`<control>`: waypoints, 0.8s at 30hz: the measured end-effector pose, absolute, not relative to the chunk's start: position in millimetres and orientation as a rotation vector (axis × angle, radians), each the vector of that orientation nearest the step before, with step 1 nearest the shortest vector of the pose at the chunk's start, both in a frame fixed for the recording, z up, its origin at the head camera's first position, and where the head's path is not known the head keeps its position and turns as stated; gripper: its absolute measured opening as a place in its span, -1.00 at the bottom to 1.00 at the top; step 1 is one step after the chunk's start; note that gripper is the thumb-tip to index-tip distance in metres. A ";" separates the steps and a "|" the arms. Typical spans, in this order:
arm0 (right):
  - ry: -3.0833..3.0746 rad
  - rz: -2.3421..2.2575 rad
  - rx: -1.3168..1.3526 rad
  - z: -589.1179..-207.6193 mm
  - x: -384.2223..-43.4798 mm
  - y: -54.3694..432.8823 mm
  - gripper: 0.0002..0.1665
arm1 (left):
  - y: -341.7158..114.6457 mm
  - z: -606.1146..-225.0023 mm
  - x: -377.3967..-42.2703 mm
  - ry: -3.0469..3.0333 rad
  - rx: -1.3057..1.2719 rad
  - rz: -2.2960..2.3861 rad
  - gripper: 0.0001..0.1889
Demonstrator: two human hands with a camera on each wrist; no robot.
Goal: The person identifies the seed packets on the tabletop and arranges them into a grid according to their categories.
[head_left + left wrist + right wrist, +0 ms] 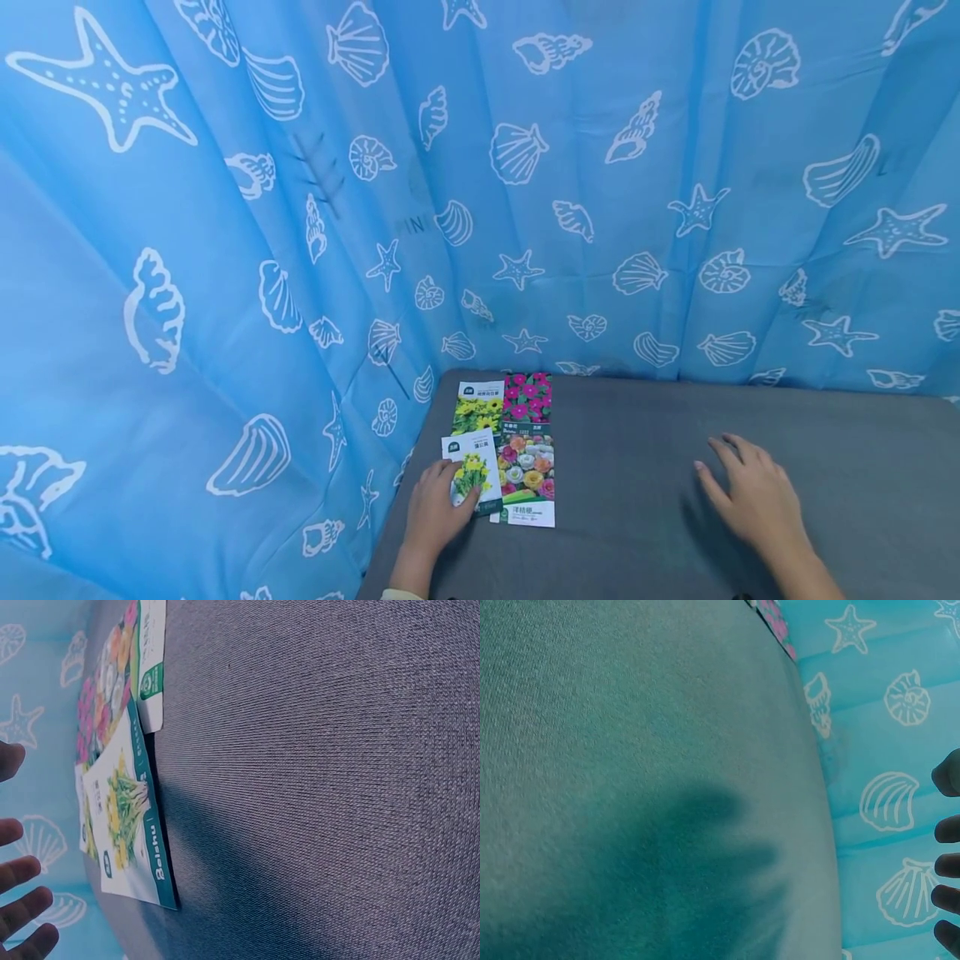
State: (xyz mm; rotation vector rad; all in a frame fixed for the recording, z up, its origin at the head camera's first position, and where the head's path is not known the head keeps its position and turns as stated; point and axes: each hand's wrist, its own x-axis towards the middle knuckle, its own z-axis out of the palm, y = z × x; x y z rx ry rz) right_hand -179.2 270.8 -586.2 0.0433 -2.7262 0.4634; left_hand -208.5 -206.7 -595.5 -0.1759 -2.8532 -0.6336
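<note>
Seed packets with flower pictures lie overlapping on the grey tabletop. Topmost is a white packet with yellow flowers and a dark green lower band. It partly covers another yellow-flower packet. To its right are a magenta-flower packet and one with mixed-colour blooms. My left hand is over the lower left of the top packet; in the left wrist view its fingers are spread and apart from it. Off to the right, my right hand hovers with loose, spread fingers, holding nothing and casting a shadow.
A grey cloth-covered table carries the packets near its back left corner. Blue curtains printed with white shells and starfish hang along the back and left edges.
</note>
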 end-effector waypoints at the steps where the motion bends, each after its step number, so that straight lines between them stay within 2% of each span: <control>1: -2.727 0.467 0.045 -586.4 -179.3 270.0 -0.45 | -206.8 -596.0 -208.9 -2.854 -0.180 -0.634 -0.51; 24: -2.702 0.489 0.105 -595.1 -178.7 253.8 -0.49 | -211.7 -612.3 -208.9 -2.857 -0.221 -0.678 -0.48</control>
